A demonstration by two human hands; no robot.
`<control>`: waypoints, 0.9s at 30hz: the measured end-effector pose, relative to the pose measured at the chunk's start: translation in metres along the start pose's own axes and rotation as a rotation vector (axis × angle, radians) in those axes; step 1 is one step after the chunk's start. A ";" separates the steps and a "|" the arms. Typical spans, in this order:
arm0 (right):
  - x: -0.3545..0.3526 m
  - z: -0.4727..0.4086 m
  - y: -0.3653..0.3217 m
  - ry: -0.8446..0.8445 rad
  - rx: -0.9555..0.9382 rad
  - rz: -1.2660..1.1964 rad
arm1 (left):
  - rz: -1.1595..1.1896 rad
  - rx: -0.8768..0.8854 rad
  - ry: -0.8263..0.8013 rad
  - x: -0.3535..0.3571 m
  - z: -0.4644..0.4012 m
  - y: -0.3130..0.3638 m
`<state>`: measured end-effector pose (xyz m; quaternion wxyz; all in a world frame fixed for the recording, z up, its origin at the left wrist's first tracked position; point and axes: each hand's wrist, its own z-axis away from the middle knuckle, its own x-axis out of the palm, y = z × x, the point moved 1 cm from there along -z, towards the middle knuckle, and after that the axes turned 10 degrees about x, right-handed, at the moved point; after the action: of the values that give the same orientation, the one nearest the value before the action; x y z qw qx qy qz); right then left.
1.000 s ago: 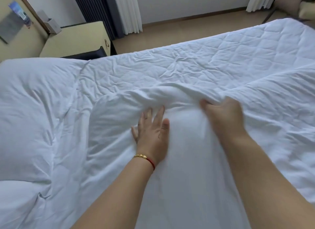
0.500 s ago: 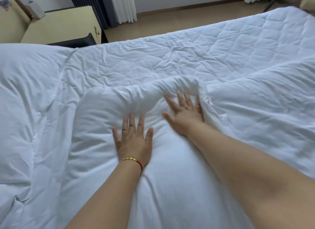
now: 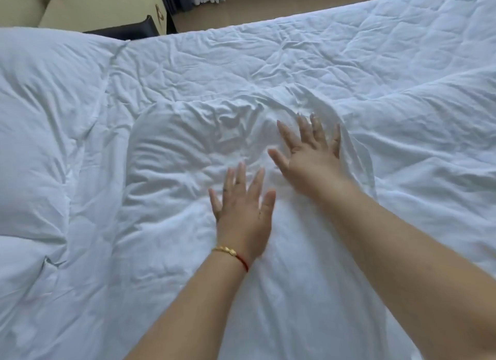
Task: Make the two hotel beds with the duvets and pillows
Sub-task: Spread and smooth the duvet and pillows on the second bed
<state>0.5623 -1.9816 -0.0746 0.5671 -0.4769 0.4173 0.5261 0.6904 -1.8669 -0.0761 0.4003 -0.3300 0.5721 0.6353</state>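
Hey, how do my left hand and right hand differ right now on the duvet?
The left hand wears a bracelet at the wrist; the right hand has a bare wrist. The right hand reaches farther across the duvet, up against a raised fold, while the left hand sits nearer on flatter fabric. The right hand angles leftward; the left points more straight ahead. Both lie open, fingers spread, on the white duvet.

what the view loses

the bed (image 3: 349,64) runs off the right edge, its far corner unseen. the duvet (image 3: 161,252) is cut off left and below. both forearms leave the bottom edge. the right hand (image 3: 308,155) is motion-blurred at the fingertips.
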 end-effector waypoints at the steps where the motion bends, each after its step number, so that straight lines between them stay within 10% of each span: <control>1: 0.007 0.019 0.007 0.019 -0.009 -0.016 | -0.047 0.029 -0.041 0.011 0.013 0.005; 17: 0.041 0.168 0.085 -0.285 0.114 -0.084 | -0.171 -0.052 -0.306 0.050 0.117 0.044; 27: -0.042 0.305 0.137 -0.179 0.447 -0.690 | 0.066 0.050 -0.187 -0.009 0.132 0.119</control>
<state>0.4130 -1.6922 0.0123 0.8335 -0.4066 0.2861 0.2412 0.5943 -1.7405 0.0034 0.4389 -0.2403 0.5584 0.6617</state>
